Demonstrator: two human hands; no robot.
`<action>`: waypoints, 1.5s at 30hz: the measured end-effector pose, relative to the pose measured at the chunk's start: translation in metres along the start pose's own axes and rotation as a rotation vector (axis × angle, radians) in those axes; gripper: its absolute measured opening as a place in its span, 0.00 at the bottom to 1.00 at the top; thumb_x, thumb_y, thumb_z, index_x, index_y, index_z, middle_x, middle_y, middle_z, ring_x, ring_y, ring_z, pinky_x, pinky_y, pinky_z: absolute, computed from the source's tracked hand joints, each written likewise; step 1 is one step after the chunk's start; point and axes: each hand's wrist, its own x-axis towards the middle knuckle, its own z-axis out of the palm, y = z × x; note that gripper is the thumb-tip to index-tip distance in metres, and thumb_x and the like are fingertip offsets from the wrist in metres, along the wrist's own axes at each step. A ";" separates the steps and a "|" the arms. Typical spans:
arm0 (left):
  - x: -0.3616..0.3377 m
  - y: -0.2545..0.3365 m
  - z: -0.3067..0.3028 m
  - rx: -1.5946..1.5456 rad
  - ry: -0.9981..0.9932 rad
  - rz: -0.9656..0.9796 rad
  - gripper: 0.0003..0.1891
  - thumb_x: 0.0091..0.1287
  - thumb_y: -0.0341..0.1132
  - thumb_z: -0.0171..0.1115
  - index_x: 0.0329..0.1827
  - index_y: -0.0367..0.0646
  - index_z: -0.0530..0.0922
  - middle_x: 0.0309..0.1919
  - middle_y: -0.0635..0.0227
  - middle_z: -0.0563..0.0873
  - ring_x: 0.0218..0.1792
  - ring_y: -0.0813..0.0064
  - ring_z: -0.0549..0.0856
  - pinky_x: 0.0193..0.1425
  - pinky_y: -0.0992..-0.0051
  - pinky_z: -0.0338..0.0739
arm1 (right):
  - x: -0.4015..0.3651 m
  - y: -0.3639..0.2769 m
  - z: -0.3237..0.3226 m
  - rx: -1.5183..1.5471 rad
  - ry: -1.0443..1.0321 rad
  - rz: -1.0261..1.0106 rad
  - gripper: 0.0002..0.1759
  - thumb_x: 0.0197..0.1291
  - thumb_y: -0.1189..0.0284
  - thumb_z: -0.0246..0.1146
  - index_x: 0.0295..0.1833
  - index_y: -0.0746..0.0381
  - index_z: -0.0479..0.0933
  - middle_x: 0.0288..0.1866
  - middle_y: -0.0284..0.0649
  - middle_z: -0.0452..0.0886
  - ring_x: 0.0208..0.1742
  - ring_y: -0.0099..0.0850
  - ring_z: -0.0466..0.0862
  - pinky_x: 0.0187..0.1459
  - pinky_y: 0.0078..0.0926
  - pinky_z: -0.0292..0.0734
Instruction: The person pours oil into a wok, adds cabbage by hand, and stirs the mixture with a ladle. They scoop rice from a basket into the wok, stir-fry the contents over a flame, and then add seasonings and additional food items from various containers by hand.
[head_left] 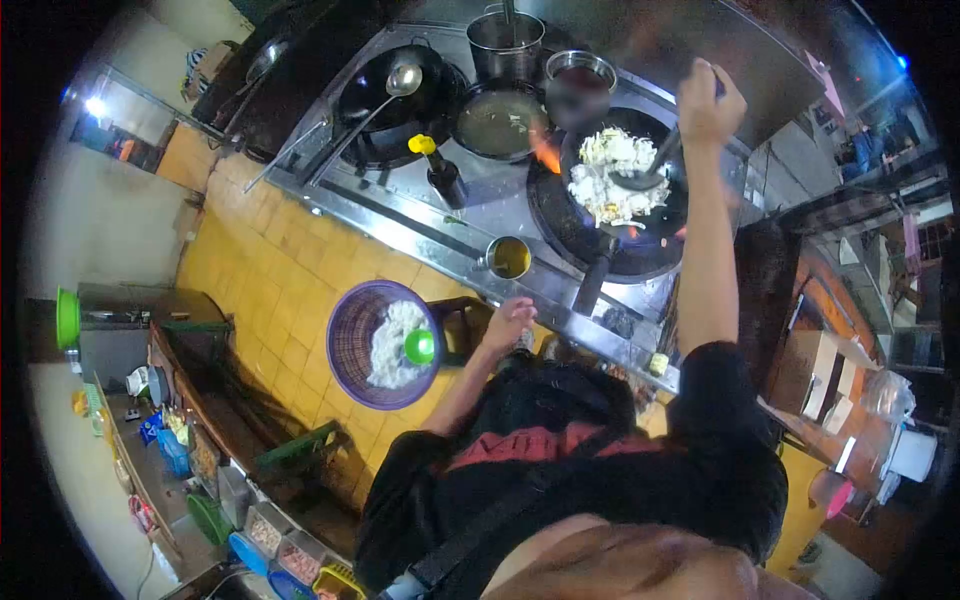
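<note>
My right hand is closed around the handle of a ladle, over the far right burner. The ladle's dark bowl rests against white, rice-like food in a black wok. Orange flames rise beside the wok. My left hand hangs near the stove's front edge, fingers loosely bent and apart, with no object visible in it. Close to it, a metal cup with yellow liquid stands on the edge. A purple basket holds white food and a green bowl.
A second wok with a metal ladle sits at the left of the stove. Between the woks are a flat pan, a tall pot and a yellow-capped bottle. Cardboard boxes stand at right.
</note>
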 end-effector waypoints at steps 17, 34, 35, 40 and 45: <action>0.072 0.004 0.082 0.586 -0.152 0.013 0.27 0.55 0.50 0.64 0.46 0.35 0.74 0.26 0.66 0.80 0.18 0.78 0.76 0.22 0.74 0.69 | -0.125 -0.027 -0.076 -0.220 -0.192 0.909 0.23 0.56 0.68 0.57 0.58 0.60 0.66 0.34 0.40 0.74 0.40 0.33 0.78 0.31 0.37 0.78; -0.009 0.172 0.153 -0.788 -0.339 -0.543 0.07 0.62 0.31 0.56 0.32 0.38 0.69 0.21 0.65 0.74 0.19 0.75 0.75 0.22 0.72 0.73 | -0.185 -0.095 -0.202 -1.423 -1.061 0.452 0.27 0.53 0.74 0.51 0.62 0.58 0.63 0.35 0.59 0.77 0.41 0.55 0.78 0.43 0.49 0.73; 0.003 0.166 0.140 -0.804 -0.401 -0.578 0.07 0.62 0.31 0.56 0.32 0.38 0.68 0.22 0.65 0.74 0.19 0.75 0.75 0.22 0.72 0.73 | -0.185 -0.100 -0.201 -1.349 -1.078 0.452 0.27 0.53 0.75 0.51 0.62 0.58 0.64 0.34 0.60 0.77 0.40 0.55 0.78 0.44 0.49 0.73; 0.020 0.074 0.116 -0.245 -0.182 -0.417 0.07 0.64 0.35 0.54 0.32 0.40 0.73 0.23 0.68 0.76 0.20 0.75 0.76 0.23 0.72 0.74 | -0.209 -0.081 -0.209 -1.387 -1.038 0.473 0.27 0.52 0.79 0.50 0.61 0.58 0.65 0.32 0.59 0.77 0.38 0.54 0.79 0.41 0.49 0.75; -0.040 0.122 0.141 -0.271 -0.290 -0.455 0.07 0.59 0.34 0.58 0.27 0.41 0.76 0.18 0.66 0.78 0.18 0.73 0.77 0.25 0.70 0.75 | -0.219 -0.078 -0.202 -1.376 -1.015 0.514 0.26 0.54 0.80 0.48 0.62 0.62 0.63 0.32 0.62 0.77 0.37 0.55 0.80 0.39 0.48 0.76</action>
